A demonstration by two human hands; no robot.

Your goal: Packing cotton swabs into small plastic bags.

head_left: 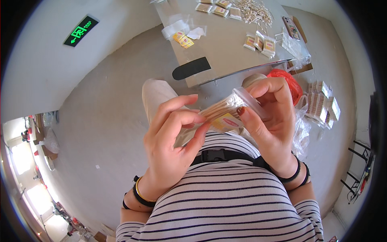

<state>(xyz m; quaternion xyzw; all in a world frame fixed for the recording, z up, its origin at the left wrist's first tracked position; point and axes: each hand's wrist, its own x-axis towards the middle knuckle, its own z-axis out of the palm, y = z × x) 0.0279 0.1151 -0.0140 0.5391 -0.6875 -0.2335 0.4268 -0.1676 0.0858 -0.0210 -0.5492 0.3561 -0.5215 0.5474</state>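
Observation:
Between my two hands, above my lap, is a clear plastic bag of cotton swabs [221, 108] with a yellow label in it. My left hand [171, 129] pinches the bag's left end, where the wooden sticks lie. At the other end, my right hand [272, 117] grips the bag's upper edge, its thumb pressed on the plastic near the white swab tips. The bag is tilted, its right end higher. Whether its mouth is sealed I cannot tell.
Ahead stands a table [225, 48] with a pile of loose swabs [254, 12], filled swab bags [264, 44], yellow labels [183, 39], a phone [291, 28] and a black strip [192, 68]. On the right floor are a red plastic bag [296, 86] and stacked swab packs [322, 105].

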